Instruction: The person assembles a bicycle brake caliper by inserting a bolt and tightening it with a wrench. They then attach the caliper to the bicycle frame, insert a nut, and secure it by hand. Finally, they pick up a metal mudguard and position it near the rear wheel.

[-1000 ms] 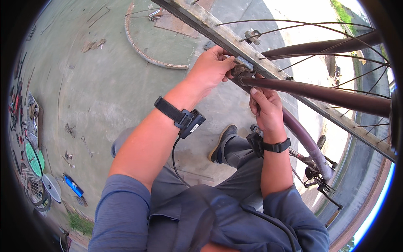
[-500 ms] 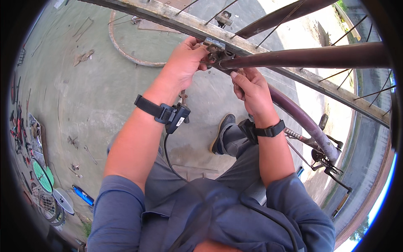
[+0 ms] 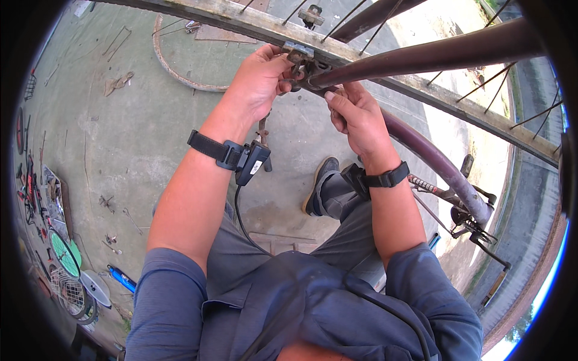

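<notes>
A bicycle's rusty brake caliper [image 3: 305, 67] sits beside the wheel rim [image 3: 409, 96], where two dark maroon tubes meet the frame. My left hand [image 3: 260, 81] has its thumb and fingers closed round the near side of the caliper, just below its brake block [image 3: 298, 50]. Under the nearer maroon tube [image 3: 433, 55], my right hand [image 3: 360, 123] is pinched with its fingertips beside the caliper. What lies between those fingertips is hidden. A second brake block [image 3: 311, 16] shows across the rim. Both wrists wear black straps with small devices.
A purple frame tube [image 3: 424, 149] curves right to the crank [image 3: 472, 225]. A bare rim [image 3: 161, 57] and a rag [image 3: 117, 83] lie on the concrete floor. Left are a wire basket [image 3: 65, 284], a spoked wheel [image 3: 63, 249] and a blue cylinder [image 3: 122, 278]. My shoe [image 3: 321, 186] is below.
The rim, maroon tubes and caliper appear slightly higher and further left in view. Both hands have shifted a little with them and keep nearly the same grip.
</notes>
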A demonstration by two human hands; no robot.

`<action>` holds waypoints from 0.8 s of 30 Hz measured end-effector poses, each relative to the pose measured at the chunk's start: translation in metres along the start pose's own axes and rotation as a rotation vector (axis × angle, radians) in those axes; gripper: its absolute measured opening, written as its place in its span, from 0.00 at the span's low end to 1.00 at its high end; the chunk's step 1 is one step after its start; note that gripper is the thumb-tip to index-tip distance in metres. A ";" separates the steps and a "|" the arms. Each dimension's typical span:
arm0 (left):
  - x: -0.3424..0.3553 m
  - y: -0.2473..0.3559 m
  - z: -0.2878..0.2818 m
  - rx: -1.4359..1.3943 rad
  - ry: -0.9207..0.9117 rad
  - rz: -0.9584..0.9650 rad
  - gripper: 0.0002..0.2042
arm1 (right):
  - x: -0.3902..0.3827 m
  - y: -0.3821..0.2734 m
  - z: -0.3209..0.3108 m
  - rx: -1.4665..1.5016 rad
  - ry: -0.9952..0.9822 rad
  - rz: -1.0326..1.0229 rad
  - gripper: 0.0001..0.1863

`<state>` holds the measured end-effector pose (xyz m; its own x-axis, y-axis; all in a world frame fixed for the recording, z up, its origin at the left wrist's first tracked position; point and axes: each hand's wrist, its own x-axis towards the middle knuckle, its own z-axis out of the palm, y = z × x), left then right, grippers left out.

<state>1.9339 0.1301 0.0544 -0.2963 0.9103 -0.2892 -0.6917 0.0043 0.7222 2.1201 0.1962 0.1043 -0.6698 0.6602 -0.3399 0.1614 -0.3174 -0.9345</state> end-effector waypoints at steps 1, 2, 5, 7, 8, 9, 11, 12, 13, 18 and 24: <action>0.000 0.000 0.000 -0.003 0.003 -0.002 0.06 | 0.000 0.000 0.000 -0.004 -0.007 -0.004 0.19; 0.000 -0.001 0.000 -0.012 -0.001 -0.001 0.06 | 0.000 0.000 0.000 -0.004 -0.006 -0.001 0.19; 0.000 -0.002 -0.001 -0.019 0.005 -0.017 0.05 | 0.000 0.000 -0.001 -0.005 -0.001 0.006 0.19; 0.001 -0.002 -0.003 -0.019 0.002 -0.036 0.06 | 0.000 -0.001 -0.001 -0.008 0.003 0.010 0.19; 0.001 -0.002 -0.004 -0.013 -0.002 -0.031 0.06 | 0.000 -0.001 -0.001 -0.003 0.010 0.010 0.19; 0.002 -0.003 -0.005 -0.007 -0.006 -0.026 0.06 | 0.000 -0.002 -0.001 0.001 0.016 0.010 0.20; 0.002 -0.003 -0.005 0.005 -0.006 -0.018 0.06 | 0.000 -0.002 0.000 0.006 0.026 0.014 0.20; 0.002 -0.004 -0.005 0.011 -0.001 -0.014 0.06 | 0.000 -0.002 0.000 0.005 0.028 0.017 0.20; 0.002 -0.004 -0.005 0.017 0.003 -0.010 0.06 | 0.001 -0.002 0.000 0.001 0.034 0.023 0.20; 0.003 -0.006 -0.005 0.025 0.026 -0.018 0.05 | 0.001 -0.002 0.000 0.022 0.030 0.013 0.20; 0.004 -0.007 -0.007 0.029 0.011 0.005 0.05 | 0.001 -0.002 -0.001 0.026 0.017 0.008 0.22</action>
<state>1.9333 0.1307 0.0438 -0.3066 0.9058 -0.2924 -0.6707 0.0124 0.7416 2.1199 0.1982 0.1062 -0.6560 0.6692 -0.3489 0.1476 -0.3396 -0.9289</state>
